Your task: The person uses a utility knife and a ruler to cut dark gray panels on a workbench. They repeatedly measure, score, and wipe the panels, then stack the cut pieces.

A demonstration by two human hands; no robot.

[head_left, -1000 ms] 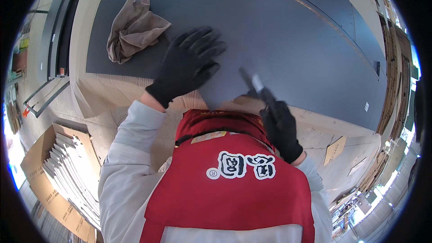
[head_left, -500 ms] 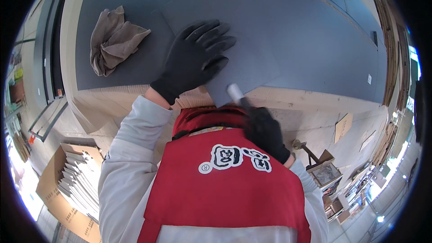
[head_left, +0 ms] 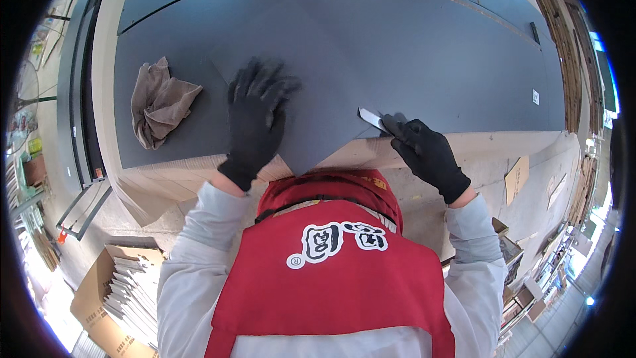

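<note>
A thin dark grey sheet (head_left: 319, 109) lies turned at an angle on the larger dark grey panel (head_left: 450, 86). One corner of it points toward me past the panel's near edge. My left hand (head_left: 257, 113), in a black glove, rests over the left part of the sheet with its fingers extended and slightly blurred. In my right hand (head_left: 424, 152), also gloved in black, is a knife-like tool (head_left: 373, 119) with a flat pale blade. Its blade points up and left, close to the sheet's right edge; whether it touches cannot be told. The handle is mostly hidden by my fingers.
A crumpled brown cloth (head_left: 160, 103) lies on the panel's left side. Brown paper or cardboard (head_left: 156, 189) hangs under the near edge. At lower left stands a carton (head_left: 99, 298) holding several white strips. A red apron (head_left: 338, 265) covers my front.
My right hand has swung out from my apron to the right and forward, bringing the pale-bladed tool over the panel. My left hand has shifted left. The sheet's near corner appears farther left.
</note>
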